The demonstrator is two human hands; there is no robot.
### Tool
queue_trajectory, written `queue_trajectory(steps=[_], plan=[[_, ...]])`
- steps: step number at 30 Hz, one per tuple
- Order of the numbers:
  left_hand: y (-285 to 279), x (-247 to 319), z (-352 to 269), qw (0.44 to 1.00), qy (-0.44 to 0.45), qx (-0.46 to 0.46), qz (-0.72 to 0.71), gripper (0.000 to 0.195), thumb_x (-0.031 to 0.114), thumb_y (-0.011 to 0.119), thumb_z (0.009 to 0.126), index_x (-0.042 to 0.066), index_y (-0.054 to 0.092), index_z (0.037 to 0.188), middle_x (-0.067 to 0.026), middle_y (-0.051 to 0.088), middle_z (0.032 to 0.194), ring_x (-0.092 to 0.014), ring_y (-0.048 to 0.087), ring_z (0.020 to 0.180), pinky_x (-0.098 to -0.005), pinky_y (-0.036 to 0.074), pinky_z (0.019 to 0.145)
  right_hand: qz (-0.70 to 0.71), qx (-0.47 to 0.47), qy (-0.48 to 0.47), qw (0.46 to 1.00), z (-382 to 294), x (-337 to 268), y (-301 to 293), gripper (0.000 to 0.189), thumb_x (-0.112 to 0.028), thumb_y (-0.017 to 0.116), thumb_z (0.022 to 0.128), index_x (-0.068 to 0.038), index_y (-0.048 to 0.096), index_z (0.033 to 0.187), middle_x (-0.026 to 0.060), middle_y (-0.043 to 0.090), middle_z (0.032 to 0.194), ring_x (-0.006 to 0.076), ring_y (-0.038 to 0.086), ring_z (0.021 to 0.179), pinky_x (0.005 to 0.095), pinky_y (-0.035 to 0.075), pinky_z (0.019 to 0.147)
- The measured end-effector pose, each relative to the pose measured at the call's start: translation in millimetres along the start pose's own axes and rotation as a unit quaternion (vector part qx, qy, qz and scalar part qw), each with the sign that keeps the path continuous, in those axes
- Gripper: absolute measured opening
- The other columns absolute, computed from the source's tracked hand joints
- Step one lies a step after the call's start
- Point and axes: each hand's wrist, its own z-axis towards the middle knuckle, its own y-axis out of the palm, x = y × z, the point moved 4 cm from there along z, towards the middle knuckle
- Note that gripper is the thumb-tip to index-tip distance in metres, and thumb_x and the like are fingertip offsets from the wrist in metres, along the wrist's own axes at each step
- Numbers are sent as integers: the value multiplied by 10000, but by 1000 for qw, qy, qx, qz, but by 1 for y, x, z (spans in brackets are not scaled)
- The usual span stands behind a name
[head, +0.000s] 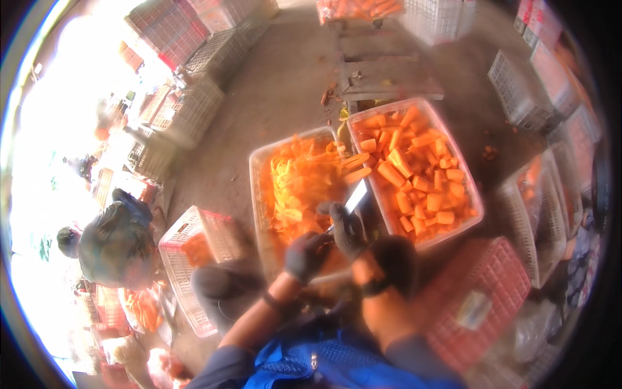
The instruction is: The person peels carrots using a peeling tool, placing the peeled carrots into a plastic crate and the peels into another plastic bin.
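My right hand (346, 231), in a dark glove, is closed around a knife; its bright blade (356, 196) points up and to the right between two crates. My left hand (308, 255), also gloved, is close beside it with curled fingers; what it holds is hidden and blurred. Under both hands stands a light plastic crate (253, 194) with orange and yellow carrot peelings (286, 187). At its right, a pinkish crate (478, 199) holds many cut carrot pieces (422, 184). Long carrot pieces (357, 167) lie or move across the gap between the crates, above the blade.
A white and pink crate (187, 272) is at my left knee. Right of me lies a red crate (486, 301), with white crates (534, 219) beyond it. A wooden frame (388, 90) lies ahead on the floor. Another person (119, 243) bends over at the left, near stacked crates.
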Motion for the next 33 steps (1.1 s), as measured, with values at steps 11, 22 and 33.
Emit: queue_trajectory(steps=[11,22,33], plan=[[6,4,96,999,34,-41,-8,344,254,676,781,119,619,1092,-118,615,999,-337,583,953,-422,480,801,-54,219,-45,973,0,-19,-45,411,-366,404,1007,-8,598,1063,88,654,913,213,628,896,325,496,777],[100,-30,208,962,-30,-121,243,588,497,619,804,263,482,1326,-80,442,1384,-307,355,1326,-546,299,1030,-120,208,2,971,7,-26,-50,341,-307,449,985,-22,628,927,75,615,804,132,571,759,282,477,652],[23,-118,140,959,21,-201,197,537,384,699,744,288,568,1257,-30,488,1341,-287,400,1279,-527,291,1049,194,224,182,938,7,-36,-32,394,-447,489,943,-76,596,869,28,582,716,116,530,614,236,416,534]])
